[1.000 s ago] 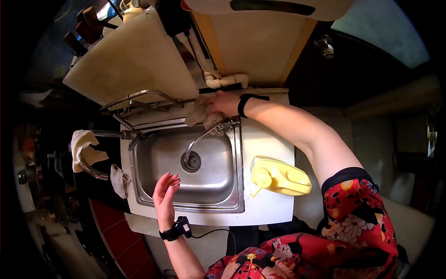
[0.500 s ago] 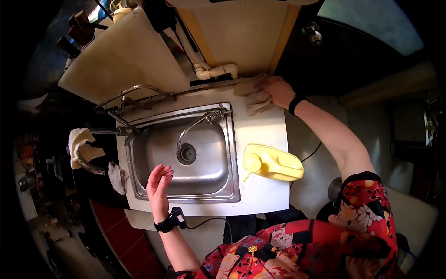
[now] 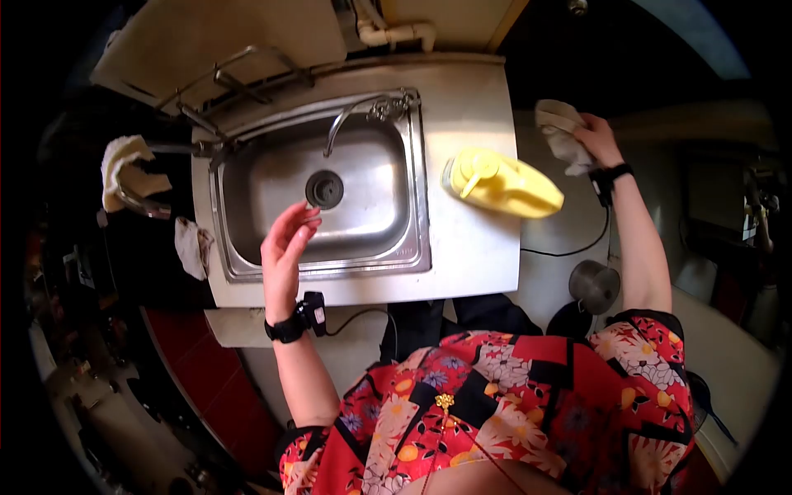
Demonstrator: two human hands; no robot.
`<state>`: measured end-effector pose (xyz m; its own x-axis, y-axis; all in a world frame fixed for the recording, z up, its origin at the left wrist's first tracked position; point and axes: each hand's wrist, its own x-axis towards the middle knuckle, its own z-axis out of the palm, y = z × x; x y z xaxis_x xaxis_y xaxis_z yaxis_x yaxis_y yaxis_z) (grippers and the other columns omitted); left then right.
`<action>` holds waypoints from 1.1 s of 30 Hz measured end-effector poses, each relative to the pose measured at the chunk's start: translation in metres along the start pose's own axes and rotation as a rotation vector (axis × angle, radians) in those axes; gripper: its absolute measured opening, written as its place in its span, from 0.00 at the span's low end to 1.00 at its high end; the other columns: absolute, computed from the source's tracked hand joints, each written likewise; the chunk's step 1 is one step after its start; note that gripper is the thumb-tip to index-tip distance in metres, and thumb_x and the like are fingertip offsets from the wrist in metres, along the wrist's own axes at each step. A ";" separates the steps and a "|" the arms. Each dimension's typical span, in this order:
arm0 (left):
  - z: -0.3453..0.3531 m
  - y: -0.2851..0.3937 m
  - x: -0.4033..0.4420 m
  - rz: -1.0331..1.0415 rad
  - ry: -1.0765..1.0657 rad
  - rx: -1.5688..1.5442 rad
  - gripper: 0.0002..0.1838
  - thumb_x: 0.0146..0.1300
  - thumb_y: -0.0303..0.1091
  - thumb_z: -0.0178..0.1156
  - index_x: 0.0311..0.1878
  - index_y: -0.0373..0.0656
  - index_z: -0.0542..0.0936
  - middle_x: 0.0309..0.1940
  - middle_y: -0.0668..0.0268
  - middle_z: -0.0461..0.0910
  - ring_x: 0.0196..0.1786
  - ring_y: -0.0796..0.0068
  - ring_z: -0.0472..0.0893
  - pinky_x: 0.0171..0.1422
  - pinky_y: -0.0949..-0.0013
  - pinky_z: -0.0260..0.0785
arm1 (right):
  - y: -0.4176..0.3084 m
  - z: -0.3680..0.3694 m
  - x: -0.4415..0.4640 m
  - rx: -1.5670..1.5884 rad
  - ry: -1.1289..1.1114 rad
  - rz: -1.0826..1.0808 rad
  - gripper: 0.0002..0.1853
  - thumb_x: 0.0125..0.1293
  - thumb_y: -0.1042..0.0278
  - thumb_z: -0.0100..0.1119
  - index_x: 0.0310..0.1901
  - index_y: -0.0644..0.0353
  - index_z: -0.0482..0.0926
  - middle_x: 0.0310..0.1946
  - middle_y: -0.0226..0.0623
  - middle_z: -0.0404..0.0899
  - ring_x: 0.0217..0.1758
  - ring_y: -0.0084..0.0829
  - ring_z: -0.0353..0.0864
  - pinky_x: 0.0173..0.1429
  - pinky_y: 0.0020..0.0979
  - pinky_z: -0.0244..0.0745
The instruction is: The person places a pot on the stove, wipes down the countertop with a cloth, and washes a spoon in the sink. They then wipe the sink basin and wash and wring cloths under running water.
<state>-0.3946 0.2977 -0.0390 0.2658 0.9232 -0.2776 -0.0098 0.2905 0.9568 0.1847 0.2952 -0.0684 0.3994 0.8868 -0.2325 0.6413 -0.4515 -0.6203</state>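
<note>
A greyish cloth hangs bunched from my right hand, whose fingers are closed on it, out past the right edge of the white counter. My left hand is raised over the front left of the steel sink, fingers apart and nothing in them. Between the sink and the counter's right edge lies a yellow bottle on its side. The curved faucet reaches over the basin near the drain.
A metal rack stands behind the sink, and a pale pipe runs at the back. Cloths hang at the left, one pale yellow, one whitish. A metal pot sits low at the right.
My right hand has carried the cloth from behind the faucet, along the counter's back, to beyond its right edge. The view has tilted downward. My left hand remains raised and open.
</note>
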 end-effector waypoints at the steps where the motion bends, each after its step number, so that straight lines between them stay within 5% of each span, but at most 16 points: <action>1: -0.003 0.000 -0.003 -0.001 0.004 -0.007 0.21 0.66 0.28 0.55 0.61 0.34 0.70 0.52 0.57 0.78 0.53 0.69 0.77 0.62 0.68 0.68 | 0.006 -0.005 -0.020 0.082 0.007 0.049 0.23 0.51 0.69 0.56 0.51 0.67 0.78 0.39 0.42 0.83 0.40 0.30 0.82 0.47 0.29 0.75; 11: -0.035 -0.020 -0.017 -0.073 -0.165 0.006 0.19 0.66 0.29 0.54 0.60 0.36 0.71 0.52 0.57 0.78 0.54 0.69 0.78 0.61 0.69 0.68 | -0.075 -0.015 -0.235 0.341 -0.334 0.270 0.20 0.50 0.79 0.51 0.48 0.70 0.77 0.40 0.34 0.81 0.43 0.22 0.78 0.50 0.23 0.73; 16: -0.018 -0.031 -0.017 -0.078 -0.368 0.021 0.16 0.66 0.26 0.55 0.57 0.36 0.73 0.50 0.60 0.80 0.53 0.73 0.77 0.60 0.72 0.67 | -0.144 0.022 -0.275 0.271 -0.399 0.012 0.20 0.47 0.79 0.52 0.46 0.71 0.77 0.43 0.38 0.78 0.48 0.28 0.76 0.55 0.25 0.68; 21: 0.018 -0.034 -0.014 0.042 -0.527 0.211 0.18 0.64 0.29 0.57 0.57 0.38 0.74 0.51 0.64 0.78 0.52 0.74 0.77 0.56 0.72 0.68 | -0.173 0.086 -0.279 0.042 -0.232 -0.336 0.25 0.49 0.77 0.54 0.53 0.63 0.77 0.48 0.43 0.76 0.55 0.42 0.73 0.61 0.32 0.67; 23: 0.038 -0.036 -0.015 0.202 -0.503 0.386 0.22 0.57 0.29 0.61 0.56 0.43 0.75 0.50 0.60 0.77 0.53 0.64 0.76 0.56 0.64 0.70 | -0.185 0.085 -0.280 -0.009 -0.230 -0.273 0.26 0.49 0.77 0.57 0.54 0.62 0.76 0.55 0.42 0.74 0.61 0.41 0.71 0.63 0.33 0.66; 25: 0.056 -0.035 -0.014 0.437 -0.505 0.601 0.25 0.55 0.30 0.63 0.59 0.46 0.73 0.58 0.59 0.71 0.61 0.60 0.69 0.65 0.61 0.64 | -0.192 0.075 -0.271 -0.138 0.126 -0.490 0.27 0.48 0.79 0.59 0.55 0.61 0.76 0.56 0.40 0.74 0.61 0.41 0.70 0.63 0.36 0.66; 27: 0.083 -0.039 -0.015 0.508 -0.568 0.678 0.32 0.51 0.36 0.67 0.62 0.55 0.71 0.65 0.60 0.64 0.66 0.50 0.62 0.70 0.55 0.59 | -0.208 0.062 -0.260 -0.272 0.357 -0.533 0.26 0.49 0.76 0.63 0.54 0.59 0.75 0.56 0.39 0.73 0.60 0.44 0.68 0.64 0.40 0.64; 30: 0.116 -0.067 -0.015 0.720 -0.711 0.997 0.42 0.42 0.54 0.70 0.65 0.65 0.67 0.71 0.62 0.56 0.70 0.41 0.55 0.71 0.45 0.55 | -0.203 0.064 -0.230 -0.453 0.409 -0.503 0.30 0.51 0.68 0.67 0.58 0.60 0.71 0.61 0.38 0.68 0.64 0.43 0.63 0.63 0.39 0.63; 33: 0.134 -0.079 -0.025 0.697 -0.861 1.146 0.38 0.47 0.51 0.68 0.65 0.67 0.68 0.72 0.63 0.54 0.72 0.42 0.53 0.72 0.47 0.53 | -0.190 0.062 -0.206 -0.424 0.345 -0.487 0.24 0.53 0.68 0.65 0.53 0.59 0.74 0.48 0.39 0.74 0.53 0.41 0.72 0.56 0.39 0.67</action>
<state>-0.2716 0.2178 -0.0957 0.9647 0.2620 -0.0279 0.2356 -0.8105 0.5363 -0.0597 0.2044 0.0508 0.1434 0.9467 0.2884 0.9693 -0.0756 -0.2339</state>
